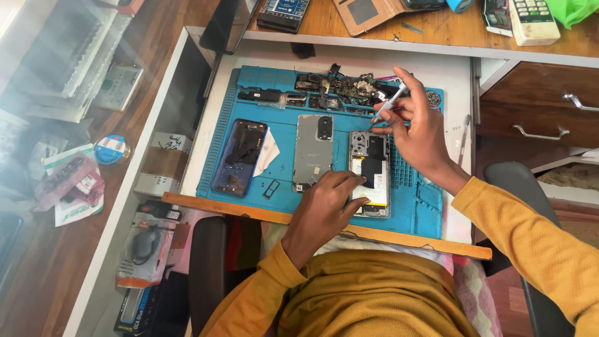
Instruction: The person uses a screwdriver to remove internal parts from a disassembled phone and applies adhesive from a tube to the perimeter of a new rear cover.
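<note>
Three phone pieces lie side by side on the blue rubber repair mat (412,206), which covers most of the white table (193,156). Farthest left on the mat is the dark blue glossy phone panel (239,157), with a pale paper scrap touching its right edge and a small black card tray just below it. Next comes the grey back cover with its round camera ring (313,153), lying flat and apart from the others. Third is the opened phone with a white frame and black inner shield (370,171). The left hand (324,209) presses down on that phone's lower half, fingers together and flat against it. The right hand (418,128) hovers over its upper end, fingers clamped on a thin silver screwdriver (390,105) whose tip points down at the phone's top corner. Behind, along the mat's far edge, sits a heap of loose dark parts (340,87). To the left, beyond the table's rim, one round blue-labelled roll (112,150) and a small brown cardboard box (163,163) rest lower down. The bare strip of mat at the right holds open room.
</note>
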